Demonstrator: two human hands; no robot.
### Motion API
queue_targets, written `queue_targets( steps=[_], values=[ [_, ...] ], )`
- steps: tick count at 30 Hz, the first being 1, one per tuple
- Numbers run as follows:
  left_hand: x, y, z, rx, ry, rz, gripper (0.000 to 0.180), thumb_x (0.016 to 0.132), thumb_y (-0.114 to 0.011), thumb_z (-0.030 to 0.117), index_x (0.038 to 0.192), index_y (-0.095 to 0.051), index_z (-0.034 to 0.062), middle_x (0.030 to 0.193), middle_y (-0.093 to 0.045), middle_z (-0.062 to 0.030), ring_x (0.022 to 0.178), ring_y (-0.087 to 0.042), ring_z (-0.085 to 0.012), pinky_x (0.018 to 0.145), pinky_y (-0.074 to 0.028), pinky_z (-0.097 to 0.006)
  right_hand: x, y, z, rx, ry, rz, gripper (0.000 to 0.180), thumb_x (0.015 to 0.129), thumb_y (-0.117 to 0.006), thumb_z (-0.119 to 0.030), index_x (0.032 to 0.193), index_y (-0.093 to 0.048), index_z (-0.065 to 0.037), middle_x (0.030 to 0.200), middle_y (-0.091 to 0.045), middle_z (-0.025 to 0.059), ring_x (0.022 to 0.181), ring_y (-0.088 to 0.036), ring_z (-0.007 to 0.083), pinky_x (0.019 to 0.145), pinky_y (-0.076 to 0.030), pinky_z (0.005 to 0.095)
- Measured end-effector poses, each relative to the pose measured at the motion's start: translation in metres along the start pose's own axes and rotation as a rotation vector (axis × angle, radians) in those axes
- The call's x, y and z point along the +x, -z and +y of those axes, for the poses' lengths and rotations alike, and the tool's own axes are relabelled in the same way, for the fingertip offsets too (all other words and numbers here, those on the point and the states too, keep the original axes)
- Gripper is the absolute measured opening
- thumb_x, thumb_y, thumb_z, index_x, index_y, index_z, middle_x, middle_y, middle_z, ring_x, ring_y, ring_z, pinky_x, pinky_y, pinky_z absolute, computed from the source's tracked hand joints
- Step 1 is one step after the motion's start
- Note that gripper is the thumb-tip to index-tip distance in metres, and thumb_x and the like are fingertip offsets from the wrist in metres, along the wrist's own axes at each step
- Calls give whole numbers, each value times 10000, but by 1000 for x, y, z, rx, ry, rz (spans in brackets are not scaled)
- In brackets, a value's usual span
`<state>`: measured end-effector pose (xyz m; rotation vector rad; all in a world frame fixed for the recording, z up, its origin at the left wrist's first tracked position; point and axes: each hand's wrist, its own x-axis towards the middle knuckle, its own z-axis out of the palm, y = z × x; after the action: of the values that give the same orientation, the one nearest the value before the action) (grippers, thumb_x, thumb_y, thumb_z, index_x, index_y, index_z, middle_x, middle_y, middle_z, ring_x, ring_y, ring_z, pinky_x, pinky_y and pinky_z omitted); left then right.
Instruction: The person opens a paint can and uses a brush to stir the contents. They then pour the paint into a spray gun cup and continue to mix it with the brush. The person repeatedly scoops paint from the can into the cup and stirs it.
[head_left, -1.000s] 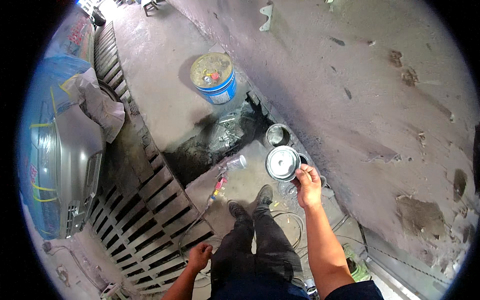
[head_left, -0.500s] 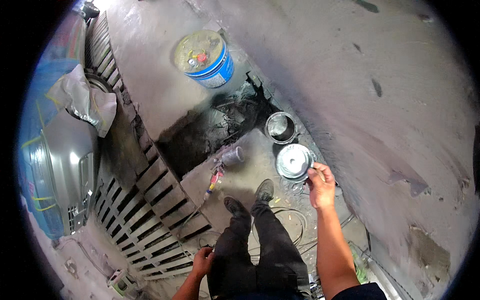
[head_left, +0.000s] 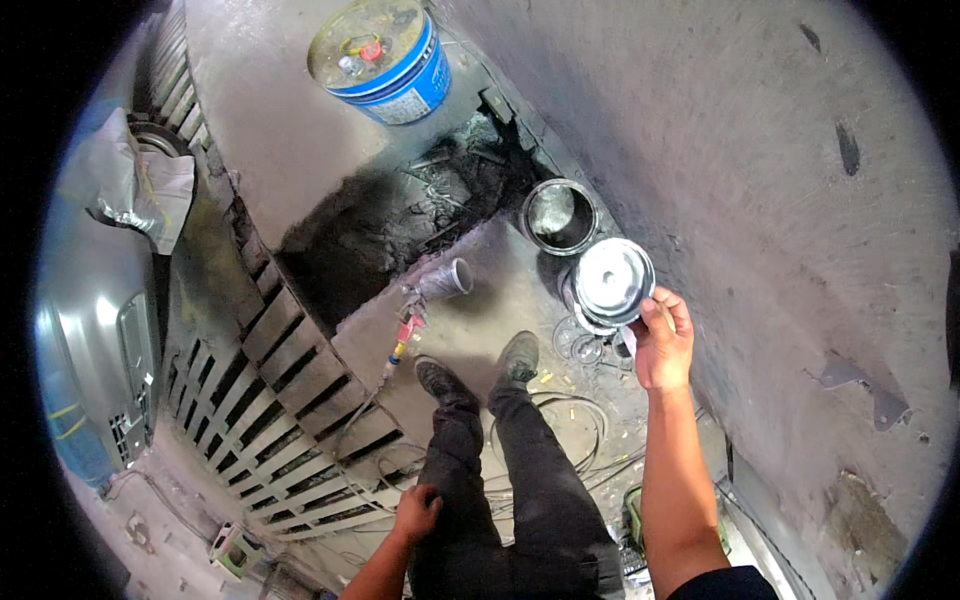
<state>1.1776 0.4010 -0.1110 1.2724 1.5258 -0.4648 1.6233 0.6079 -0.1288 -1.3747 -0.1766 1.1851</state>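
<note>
Landmark: open can (head_left: 558,215) on floor, ahead of feet.
Lid (head_left: 612,281) just right of can and nearer person, held at its near edge by right hand (head_left: 661,340).
Bucket (head_left: 382,55) well beyond can, to left.
Dug-out hole (head_left: 400,215) directly left of can.
Pipe piece (head_left: 447,279) left of can, nearer person, at hole's edge.
Shoes (head_left: 478,368) nearer than can, slightly left.
Grating (head_left: 285,400) far left of can.
Left hand (head_left: 417,514) well nearer than can, beside leg.
Wall (head_left: 760,180) right of can.
</note>
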Motion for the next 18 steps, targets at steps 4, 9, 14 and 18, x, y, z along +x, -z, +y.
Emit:
queue_targets(
  steps=[4,9,14,18],
  values=[
    [16,-7,15,104,-38,-85,327,839,-631,238,1080,-608,18,1044,-608,-221,1029,-559,-391,912,-437,-455,2,-12,11,24,-6,-9,168,878,-635,-59,1034,-573,-74,951,-638,15,824,-612,126,711,-521,314],
    [84,21,87,-279,-247,-5,318,905,-595,199,1154,-575,2,1049,-626,-195,992,-598,-348,869,-469,-392,-10,-26,29,68,-8,21,167,879,-637,-68,1035,-579,-75,952,-643,10,820,-616,133,710,-520,316],
    [141,79,209,-859,-320,11,368,952,-560,194,1254,-498,-7,1135,-600,-106,1056,-563,-177,897,-454,-312,-19,-47,45,156,-24,51,212,875,-641,-27,1069,-560,-55,992,-637,40,830,-614,132,705,-527,306],
    [151,112,267,-1138,-389,35,430,963,-545,201,1328,-423,10,1236,-542,-93,1128,-531,-189,935,-453,-349,-22,-65,45,168,-36,39,221,879,-640,-35,1081,-551,-39,1005,-629,48,835,-606,134,715,-528,310]
  ],
)
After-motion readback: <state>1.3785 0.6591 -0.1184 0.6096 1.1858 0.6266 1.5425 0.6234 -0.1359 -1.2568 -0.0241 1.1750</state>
